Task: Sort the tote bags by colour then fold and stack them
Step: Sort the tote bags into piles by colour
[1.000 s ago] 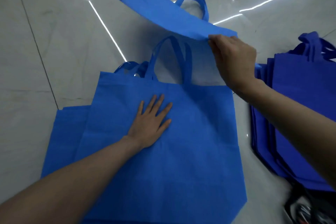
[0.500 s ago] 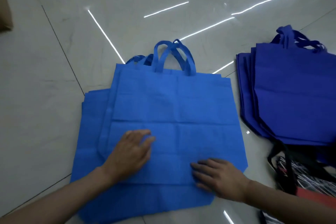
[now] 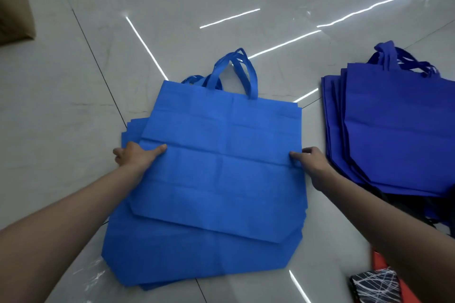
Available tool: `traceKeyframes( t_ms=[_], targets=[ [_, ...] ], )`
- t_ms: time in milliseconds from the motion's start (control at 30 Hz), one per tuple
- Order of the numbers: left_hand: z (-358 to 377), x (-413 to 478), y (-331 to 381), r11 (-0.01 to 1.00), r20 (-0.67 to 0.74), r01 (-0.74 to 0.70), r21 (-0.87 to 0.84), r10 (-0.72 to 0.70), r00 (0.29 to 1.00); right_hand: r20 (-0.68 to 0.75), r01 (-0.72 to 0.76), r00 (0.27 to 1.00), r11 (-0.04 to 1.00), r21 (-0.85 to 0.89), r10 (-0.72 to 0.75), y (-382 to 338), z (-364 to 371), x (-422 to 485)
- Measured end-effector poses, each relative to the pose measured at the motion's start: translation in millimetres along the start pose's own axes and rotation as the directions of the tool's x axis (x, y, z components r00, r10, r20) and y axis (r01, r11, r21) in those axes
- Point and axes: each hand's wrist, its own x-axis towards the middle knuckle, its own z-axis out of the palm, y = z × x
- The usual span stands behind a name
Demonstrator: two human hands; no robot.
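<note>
A pale, glossy tiled floor (image 3: 73, 130) is carrying everything. In the middle a loose pile of bright blue non-woven fabric tote bags (image 3: 197, 261) is lying flat, edges fanning out unevenly. Well apart to the right, a pile of darker royal-blue fabric tote bags (image 3: 398, 130) is lying in its own heap, so the colour sorting looks largely done for these two shades.

The top bright blue bag (image 3: 221, 167) is lying open and creased on the central pile, handles pointing away. The left grip (image 3: 134, 156) is pinching its left edge, thumb on top, and the right grip (image 3: 312, 162) is pinching its right edge with curled fingers. I judge folding is only beginning: no bag looks folded, and no neat stack is showing.

The dark pile is running off the right edge, so its count is unclear. A red sheet (image 3: 379, 263) and a black-and-white patterned item (image 3: 379, 288) at lower right are cut off and hard to identify.
</note>
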Motion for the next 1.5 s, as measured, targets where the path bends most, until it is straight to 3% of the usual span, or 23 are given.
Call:
traceKeyframes(
  t_ms=[100, 200, 300, 367, 433, 500, 533, 633, 733, 800, 900, 967, 1067, 1200, 1267, 1367, 1500],
  targets=[
    [-5.4, -3.7, -8.1, 0.976, 0.074, -0.098, -0.196, 0.114, 0.991, -0.005, 0.055, 0.998, 0.998, -0.004, -0.055, -4.9, 3.4, -6.7],
    [-12.9, -27.6, -24.8, 0.948, 0.100, -0.142, -0.285, 0.177, 0.979, -0.048, 0.224, 0.973, 0.974, -0.014, -0.225, -10.5, 0.3, -30.9],
    [-24.0, -49.2, -58.1, 0.963, 0.107, -0.162, -0.216, 0.189, 0.976, -0.039, 0.283, 0.958, 0.958, -0.044, -0.285, 3.9, 2.6, -55.7],
    [-34.3, -51.7, -79.4, 0.987, 0.057, -0.154, -0.036, 0.156, 0.986, 0.024, 0.281, 0.960, 0.954, -0.105, -0.280, 19.8, 11.3, -67.9],
    [-41.2, -49.5, -91.4, 0.987, -0.025, -0.110, 0.117, 0.114, 0.993, 0.009, 0.266, 0.961, 0.916, -0.302, -0.276, 27.3, 21.2, -71.6],
    [-42.7, -47.7, -94.5, 0.996, -0.028, -0.044, 0.079, 0.046, 0.999, -0.071, 0.166, 0.969, 0.838, -0.519, -0.236, 25.7, 28.1, -68.7],
    [-42.1, -45.6, -94.0, 1.000, 0.002, -0.025, -0.002, 0.025, 1.000, -0.102, 0.109, 0.975, 0.831, -0.546, -0.195, 22.8, 31.0, -67.7],
    [-35.2, -36.3, -89.1, 0.963, 0.192, 0.090, -0.253, -0.042, 0.981, -0.050, 0.096, 0.990, 0.887, -0.451, -0.133, 10.9, 37.1, -59.0],
    [-34.6, -34.3, -78.8, 0.867, 0.330, 0.257, -0.426, -0.115, 0.937, 0.182, 0.131, 0.978, 0.983, -0.129, -0.107, -5.2, 27.9, -45.7],
    [-39.0, -34.6, -77.9, 0.833, 0.406, 0.326, -0.447, -0.136, 0.904, 0.356, 0.108, 0.928, 0.994, 0.022, -0.108, -12.3, 19.0, -46.6],
    [-49.1, -31.8, -83.0, 0.861, 0.350, 0.212, -0.462, -0.042, 0.936, 0.494, 0.292, 0.840, 0.954, -0.063, -0.225, -10.9, 12.6, -53.7],
    [-51.3, -29.2, -82.1, 0.877, 0.288, 0.132, -0.463, 0.008, 0.958, 0.521, 0.347, 0.801, 0.938, -0.004, -0.294, -13.3, 17.2, -56.0],
    [-55.5, -17.7, -60.9, 0.863, 0.134, -0.026, -0.504, 0.108, 0.985, 0.368, 0.406, 0.843, 0.913, 0.043, -0.392, -36.8, 39.2, -47.0],
    [-69.4, 21.3, -24.2, 0.821, -0.011, -0.180, -0.541, 0.207, 0.978, 0.178, 0.498, 0.859, 0.863, -0.079, -0.480, -87.3, 74.1, -23.6],
    [-72.4, 40.3, -21.0, 0.859, -0.015, -0.101, -0.503, 0.108, 0.994, 0.153, 0.468, 0.883, 0.855, -0.222, -0.444, -101.4, 84.2, -11.6],
    [-60.8, 53.3, -37.9, 0.940, -0.039, 0.071, -0.332, -0.089, 0.995, 0.008, 0.262, 0.958, 0.862, -0.433, -0.287, -88.9, 94.8, -2.5],
    [-30.6, 37.4, -47.6, 0.989, -0.058, 0.061, -0.132, -0.069, 0.996, -0.097, 0.161, 0.966, 0.851, -0.500, -0.239, -59.7, 116.3, -17.1]
  ],
)
